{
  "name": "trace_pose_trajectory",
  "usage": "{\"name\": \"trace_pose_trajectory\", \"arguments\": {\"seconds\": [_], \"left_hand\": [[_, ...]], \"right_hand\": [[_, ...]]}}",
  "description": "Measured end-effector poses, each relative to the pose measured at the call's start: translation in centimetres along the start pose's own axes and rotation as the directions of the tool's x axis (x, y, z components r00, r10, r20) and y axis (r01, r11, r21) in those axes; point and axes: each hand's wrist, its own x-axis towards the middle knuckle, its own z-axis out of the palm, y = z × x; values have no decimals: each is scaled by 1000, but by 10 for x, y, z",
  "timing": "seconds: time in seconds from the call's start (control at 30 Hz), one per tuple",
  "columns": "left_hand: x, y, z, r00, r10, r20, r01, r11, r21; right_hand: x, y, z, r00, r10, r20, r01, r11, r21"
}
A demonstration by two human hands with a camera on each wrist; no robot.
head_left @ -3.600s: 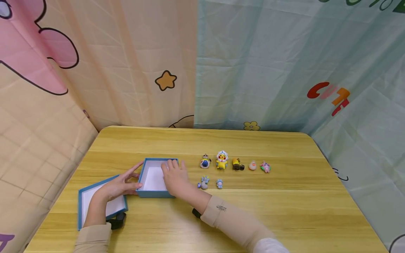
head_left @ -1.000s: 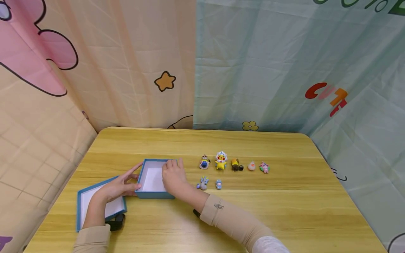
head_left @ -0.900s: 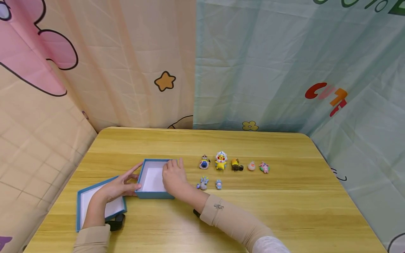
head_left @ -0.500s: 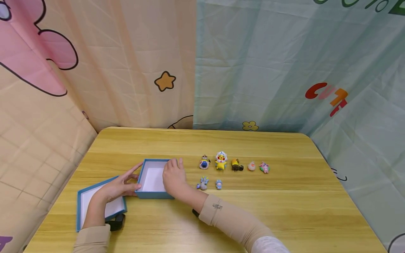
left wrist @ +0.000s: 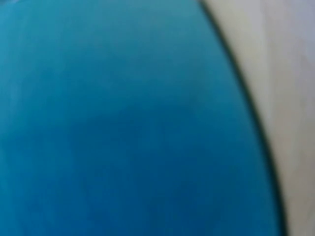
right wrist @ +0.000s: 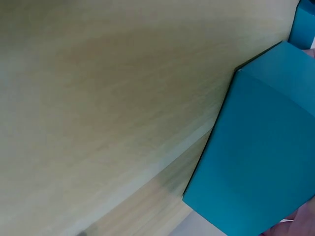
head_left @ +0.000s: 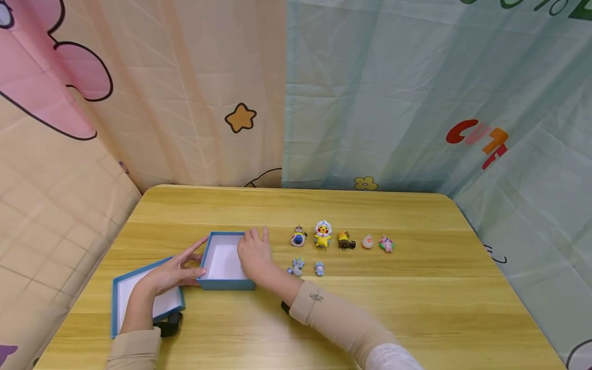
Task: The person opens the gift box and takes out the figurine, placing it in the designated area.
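A blue open-topped box with a white inside stands on the table left of centre. My left hand grips its left side, thumb near the front corner and forefinger at the back corner. At the opposite wall, my right hand holds the box's right side, fingers bent over the rim towards the back; the fingertips are partly hidden. The right wrist view shows the blue outer wall with a bit of fingers at its lower edge. A matching blue lid lies inside-up beneath my left wrist.
Several small toy figures stand in two rows right of the box: a yellow figure with a white bonnet at the back, and a grey-blue figure in front. Curtains hang behind the wooden table. Blurred blue fills most of the left wrist view.
My right hand's fingers, earlier spread inside the box, have drawn in and moved slightly up and back along the right wall. The left hand, lid and figures look unchanged.
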Motion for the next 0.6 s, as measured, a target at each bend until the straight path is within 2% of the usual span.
{"name": "trace_pose_trajectory", "arguments": {"seconds": [0.13, 0.37, 0.6], "left_hand": [[0, 1, 0, 1000, 1, -1, -1, 1000, 2], [-1, 2, 0, 1000, 1, -1, -1, 1000, -4], [-2, 2, 1, 1000, 3, 2, -3, 1000, -13]], "right_hand": [[2, 1, 1, 999, 2, -32, -1, 1000, 19], [4, -1, -2, 1000, -22, 13, 22, 999, 24], [4, -2, -1, 1000, -24, 6, 24, 1000, 8]]}}
